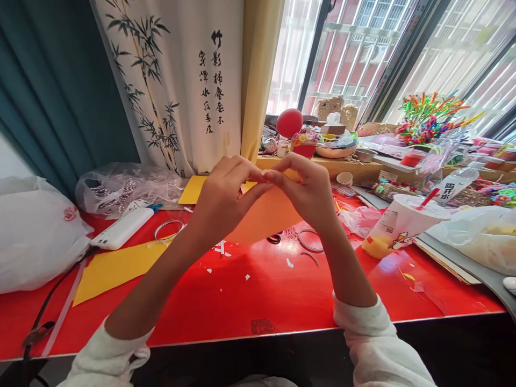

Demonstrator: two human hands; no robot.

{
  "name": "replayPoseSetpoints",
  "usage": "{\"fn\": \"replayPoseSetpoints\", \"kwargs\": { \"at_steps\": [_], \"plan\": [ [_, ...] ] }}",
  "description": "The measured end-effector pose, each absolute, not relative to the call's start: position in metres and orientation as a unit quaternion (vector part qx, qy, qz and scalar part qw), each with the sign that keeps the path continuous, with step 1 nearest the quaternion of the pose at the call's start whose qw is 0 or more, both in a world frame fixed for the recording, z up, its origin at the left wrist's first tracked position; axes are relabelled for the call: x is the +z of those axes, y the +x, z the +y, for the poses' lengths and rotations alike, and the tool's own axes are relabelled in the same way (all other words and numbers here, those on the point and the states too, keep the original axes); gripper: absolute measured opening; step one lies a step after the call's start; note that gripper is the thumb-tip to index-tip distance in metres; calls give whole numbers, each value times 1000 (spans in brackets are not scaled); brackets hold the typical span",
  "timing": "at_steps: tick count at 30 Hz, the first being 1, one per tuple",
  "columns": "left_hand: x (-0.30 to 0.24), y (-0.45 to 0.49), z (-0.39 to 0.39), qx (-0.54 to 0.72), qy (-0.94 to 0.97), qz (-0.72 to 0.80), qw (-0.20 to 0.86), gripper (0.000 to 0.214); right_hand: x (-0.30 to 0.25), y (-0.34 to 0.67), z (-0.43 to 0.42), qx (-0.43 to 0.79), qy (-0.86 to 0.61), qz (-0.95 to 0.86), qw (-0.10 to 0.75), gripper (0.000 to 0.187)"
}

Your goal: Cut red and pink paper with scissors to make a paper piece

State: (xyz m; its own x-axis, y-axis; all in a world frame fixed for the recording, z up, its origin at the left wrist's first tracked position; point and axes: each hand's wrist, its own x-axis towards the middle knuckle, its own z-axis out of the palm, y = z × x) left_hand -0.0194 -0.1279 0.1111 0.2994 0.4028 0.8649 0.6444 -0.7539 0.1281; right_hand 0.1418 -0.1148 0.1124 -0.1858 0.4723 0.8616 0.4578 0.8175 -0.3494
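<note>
An orange sheet of paper [264,217] is held up above the red table [278,306], its lower part hanging toward me. At its upper edge my left hand [226,199] pinches it between thumb and fingers. My right hand [304,188] pinches the same edge, and the fingertips of both hands meet there. Behind my left hand lies a yellow sheet [191,190]. Below the paper, black scissor handles [274,238] partly show, near a silvery ring [310,240] and small white paper scraps [221,248].
Left are a white plastic bag [38,231], a white power bank [123,228], another yellow sheet [116,266] and a silvery hoop [169,230]. At right stands a drink cup with a straw [403,223]. Behind, a cluttered sill holds a red balloon [289,123] and a plastic bottle [459,183].
</note>
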Motion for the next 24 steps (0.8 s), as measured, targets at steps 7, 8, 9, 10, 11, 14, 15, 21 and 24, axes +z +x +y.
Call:
{"fn": "replayPoseSetpoints", "kwargs": {
  "at_steps": [7, 8, 9, 10, 11, 14, 15, 21, 24],
  "plan": [
    [112, -23, -127, -487, -796, -335, 133, 16, 113, 145, -114, 5, -303, -776, 552, 33],
    [112, -24, -127, -484, -797, -334, 135, 16, 113, 145, -115, 6, -300, -778, 553, 33],
    [112, -25, -126, -481, -799, -334, 136, 16, 113, 144, -115, 5, -298, -779, 552, 32],
    [113, -25, -127, -476, -802, -335, 136, 15, 113, 143, -116, 4, -296, -781, 550, 31],
    [114, -26, -127, -470, -806, -335, 133, 15, 113, 143, -117, 1, -296, -783, 547, 31],
    [116, -27, -130, -454, -819, -333, 111, 14, 113, 142, -118, -19, -306, -785, 539, 27],
    [116, -27, -130, -450, -823, -332, 99, 14, 113, 142, -117, -30, -313, -780, 541, 26],
    [117, -31, -126, -375, -837, -398, -13, 14, 105, 150, -85, -63, -367, -734, 569, 25],
    [119, -37, -127, -284, -852, -430, -96, 19, 97, 172, -54, -67, -405, -693, 592, 22]
  ]
}}
